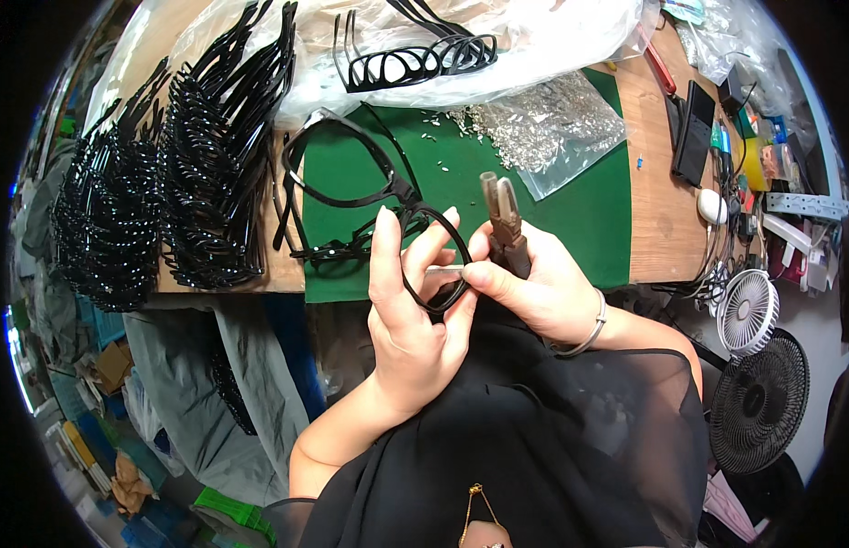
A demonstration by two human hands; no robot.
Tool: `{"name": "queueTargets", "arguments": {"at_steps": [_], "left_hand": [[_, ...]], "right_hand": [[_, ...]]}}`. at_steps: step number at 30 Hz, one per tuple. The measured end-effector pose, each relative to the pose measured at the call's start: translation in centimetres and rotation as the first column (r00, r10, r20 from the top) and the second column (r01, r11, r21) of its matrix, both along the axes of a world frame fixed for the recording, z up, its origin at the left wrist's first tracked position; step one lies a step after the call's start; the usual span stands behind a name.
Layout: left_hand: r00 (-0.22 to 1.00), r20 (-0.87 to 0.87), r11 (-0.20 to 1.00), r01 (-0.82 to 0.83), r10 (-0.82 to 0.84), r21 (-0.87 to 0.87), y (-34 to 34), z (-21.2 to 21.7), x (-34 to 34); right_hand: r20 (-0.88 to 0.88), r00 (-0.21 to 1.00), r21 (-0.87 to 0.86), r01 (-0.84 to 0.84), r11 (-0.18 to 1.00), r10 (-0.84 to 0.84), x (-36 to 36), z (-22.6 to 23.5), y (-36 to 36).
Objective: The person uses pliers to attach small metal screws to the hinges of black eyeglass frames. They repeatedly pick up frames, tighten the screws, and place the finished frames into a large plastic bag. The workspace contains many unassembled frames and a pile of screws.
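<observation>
A black eyeglass frame [403, 189] is tilted up over the front of the green mat [580, 233]. My left hand [411, 333] is closed round one of its rims, with the index finger raised beside the rim. My right hand [552, 288] grips a pair of worn pliers [508, 228], jaws pointing up and away. Its thumb and fingertip also pinch the near rim; any small part between them is hidden. Behind the left hand, more black frame parts [337, 248] lie on the mat. A clear bag [570, 123] of small silvery pieces rests at the mat's far edge, some spilled out.
Stacked black eyeglass frames [205, 173] fill the table's left side. Several more frames [424, 62] lie on plastic sheeting at the back. To the right are a red-handled tool [660, 66], a dark phone [694, 135], cables, a white fan [748, 313] and a black fan [759, 402].
</observation>
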State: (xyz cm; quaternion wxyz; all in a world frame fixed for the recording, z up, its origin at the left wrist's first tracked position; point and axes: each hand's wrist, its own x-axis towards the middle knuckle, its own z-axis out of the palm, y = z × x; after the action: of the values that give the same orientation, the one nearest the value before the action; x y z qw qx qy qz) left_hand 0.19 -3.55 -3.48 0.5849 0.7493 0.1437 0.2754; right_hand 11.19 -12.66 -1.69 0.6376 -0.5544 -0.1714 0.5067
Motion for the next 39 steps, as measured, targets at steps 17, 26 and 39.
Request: {"name": "queueTargets", "arguments": {"at_steps": [17, 26, 39], "left_hand": [[0.993, 0.051, 0.819, 0.119, -0.109, -0.562, 1.7, 2.8, -1.3], [0.986, -0.026, 0.831, 0.123, -0.163, -0.542, 1.6, 2.5, -1.1], [0.981, -0.088, 0.844, 0.101, -0.172, -0.526, 2.2, 1.7, -0.6]], "right_hand": [[0.191, 0.938, -0.1, -0.274, 0.957, 0.288, 1.4, 2.2, -0.4], [0.531, 0.494, -0.41, -0.561, 0.719, 0.689, 2.8, 3.0, -1.1], [0.649, 0.42, -0.462, -0.447, 0.767, 0.635, 4.6, 0.4, -1.7]]}}
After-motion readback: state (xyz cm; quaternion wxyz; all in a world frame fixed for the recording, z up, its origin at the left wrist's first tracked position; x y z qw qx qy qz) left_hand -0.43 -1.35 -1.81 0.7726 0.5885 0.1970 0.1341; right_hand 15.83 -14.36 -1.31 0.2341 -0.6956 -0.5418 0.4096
